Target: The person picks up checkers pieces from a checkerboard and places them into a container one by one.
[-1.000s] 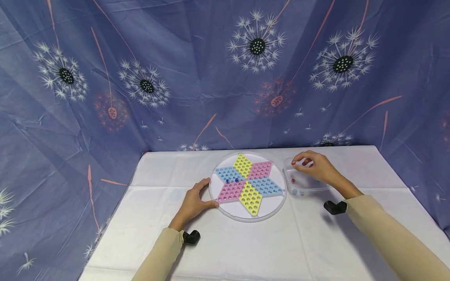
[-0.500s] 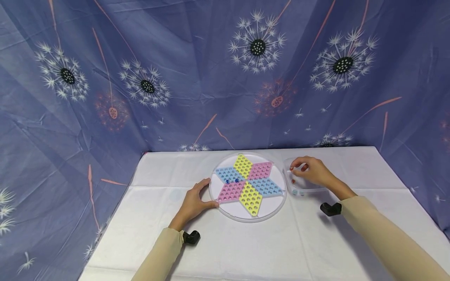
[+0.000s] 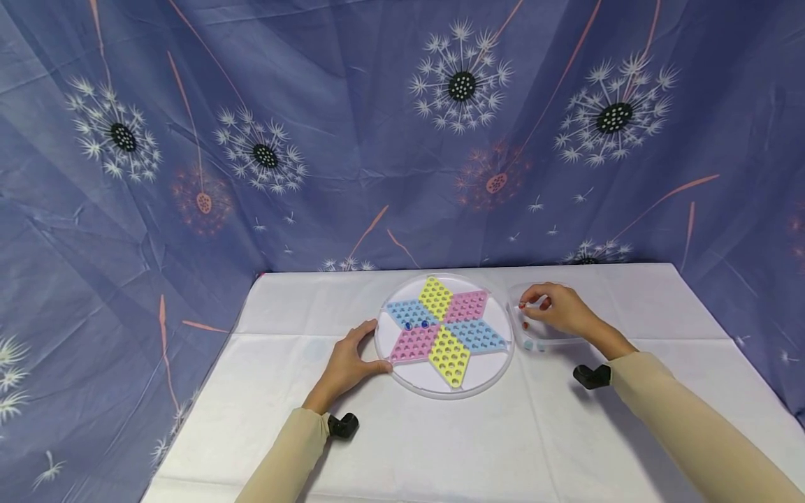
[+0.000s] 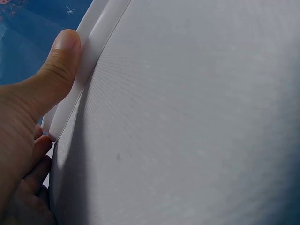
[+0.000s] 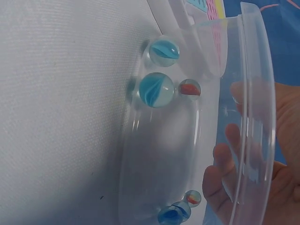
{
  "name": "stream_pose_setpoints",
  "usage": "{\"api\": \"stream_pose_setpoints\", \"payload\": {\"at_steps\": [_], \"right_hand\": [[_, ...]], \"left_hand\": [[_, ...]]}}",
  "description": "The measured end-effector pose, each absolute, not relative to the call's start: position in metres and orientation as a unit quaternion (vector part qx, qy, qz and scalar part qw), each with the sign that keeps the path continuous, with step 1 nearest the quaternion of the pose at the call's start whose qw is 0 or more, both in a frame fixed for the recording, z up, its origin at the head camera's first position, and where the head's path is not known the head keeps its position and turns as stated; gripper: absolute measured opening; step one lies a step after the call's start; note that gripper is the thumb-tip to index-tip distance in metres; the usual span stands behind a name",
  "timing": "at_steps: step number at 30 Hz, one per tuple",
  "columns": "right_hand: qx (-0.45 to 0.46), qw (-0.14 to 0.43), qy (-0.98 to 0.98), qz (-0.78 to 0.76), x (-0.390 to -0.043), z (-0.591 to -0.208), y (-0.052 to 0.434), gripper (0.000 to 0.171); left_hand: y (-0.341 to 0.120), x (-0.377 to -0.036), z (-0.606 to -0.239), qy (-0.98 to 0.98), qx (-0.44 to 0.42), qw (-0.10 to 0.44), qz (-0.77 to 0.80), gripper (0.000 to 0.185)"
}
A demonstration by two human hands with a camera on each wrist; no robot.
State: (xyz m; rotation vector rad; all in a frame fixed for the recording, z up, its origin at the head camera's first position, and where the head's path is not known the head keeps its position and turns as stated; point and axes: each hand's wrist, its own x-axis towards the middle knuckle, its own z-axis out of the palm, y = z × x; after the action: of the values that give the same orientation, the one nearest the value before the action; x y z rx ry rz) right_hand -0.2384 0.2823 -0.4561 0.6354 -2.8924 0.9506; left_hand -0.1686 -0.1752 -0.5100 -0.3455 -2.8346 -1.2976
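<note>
A round Chinese checkers board (image 3: 402, 293) with a pink, yellow and blue star lies on the table. Two dark blue marbles (image 3: 425, 324) sit on it left of centre. My left hand (image 3: 346, 360) rests against the board's left rim, thumb and fingers spread along it; the left wrist view shows the thumb (image 4: 63, 58) on the white rim (image 4: 96, 35). Over a clear plastic box (image 3: 556, 341), my right hand (image 3: 560, 307) pinches a small red marble (image 3: 521, 304). From the right wrist view the held marble is hidden; the hand (image 5: 286, 108) shows behind the box wall.
Inside the box lie two larger light-blue marbles (image 5: 157, 90), a small red marble (image 5: 190, 89), and a blue one (image 5: 173, 214) beside a small orange one (image 5: 192, 198). The box stands right beside the board. A dandelion-print cloth (image 3: 377, 140) hangs behind the white-covered table (image 3: 440, 447).
My right hand has lowered slightly and moved a little left over the box, the red marble still at its fingertips. The left hand and board have stayed in place.
</note>
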Motion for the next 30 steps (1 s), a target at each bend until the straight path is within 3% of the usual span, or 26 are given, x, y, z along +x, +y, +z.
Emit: {"api": "stream_pose_setpoints", "payload": {"at_steps": [12,22,30], "right_hand": [[0.212,0.032,-0.930,0.300,-0.2371,-0.4541,0.2828,0.010],[0.194,0.031,-0.929,0.314,-0.2377,-0.4542,0.2842,0.041],[0.186,0.026,-0.926,0.328,-0.2365,-0.4558,0.2837,0.046]], "left_hand": [[-0.1746,-0.1707,-0.5107,-0.906,-0.112,0.003,-0.409,0.103],[-0.1754,-0.1708,-0.5108,-0.905,-0.114,0.003,-0.409,0.103],[-0.1758,-0.1689,-0.5109,-0.903,-0.112,0.002,-0.414,0.103]]}}
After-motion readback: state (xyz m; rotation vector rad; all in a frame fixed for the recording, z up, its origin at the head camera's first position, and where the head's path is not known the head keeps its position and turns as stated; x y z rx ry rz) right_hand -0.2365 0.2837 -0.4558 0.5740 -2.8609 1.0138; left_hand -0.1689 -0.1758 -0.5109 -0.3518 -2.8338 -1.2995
